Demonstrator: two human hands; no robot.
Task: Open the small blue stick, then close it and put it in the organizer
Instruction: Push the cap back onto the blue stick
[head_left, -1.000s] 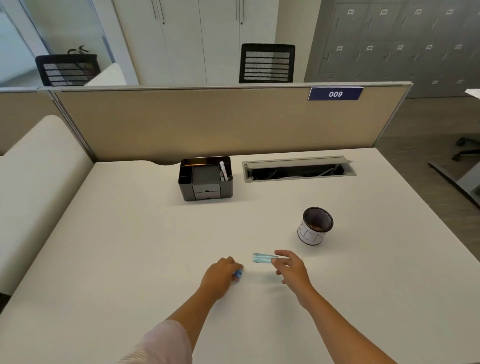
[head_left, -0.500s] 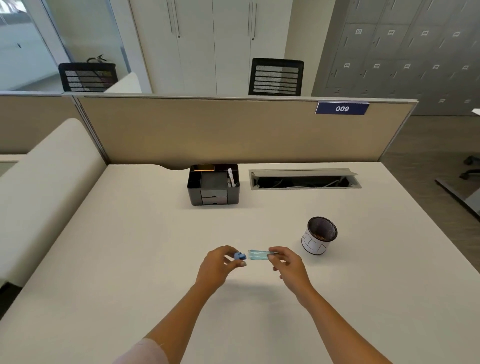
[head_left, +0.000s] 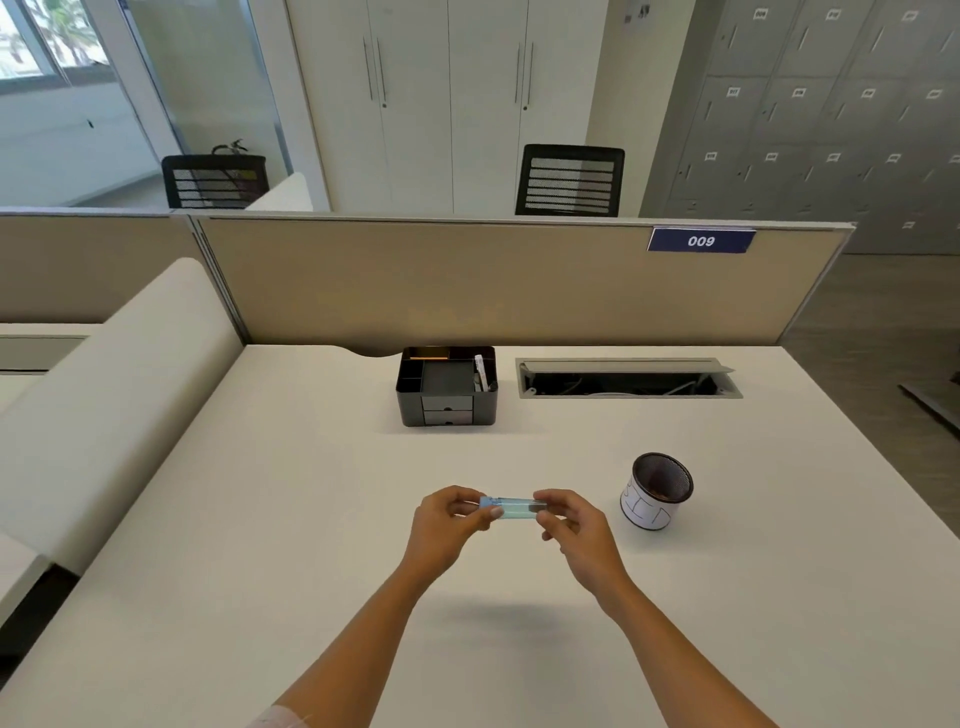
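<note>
The small blue stick (head_left: 511, 508) lies level between my two hands, raised a little above the white desk (head_left: 260, 519). Its darker blue end piece sits against the clear blue tube with no gap showing. My left hand (head_left: 449, 525) pinches the left end with the blue end piece. My right hand (head_left: 574, 530) pinches the right end of the tube. The black organizer (head_left: 448, 387) stands at the back of the desk, well beyond my hands, with several open compartments, two small drawers and a white pen in its right slot.
A mesh pen cup (head_left: 657, 491) with a white paper band stands to the right of my right hand. An open cable hatch (head_left: 626, 378) is sunk into the desk beside the organizer. A beige partition (head_left: 467, 280) closes off the back edge.
Both hands rose off the desk and came together. The blue end piece, apart from the tube a second ago, now sits joined to it. The camera view tilted upward.
</note>
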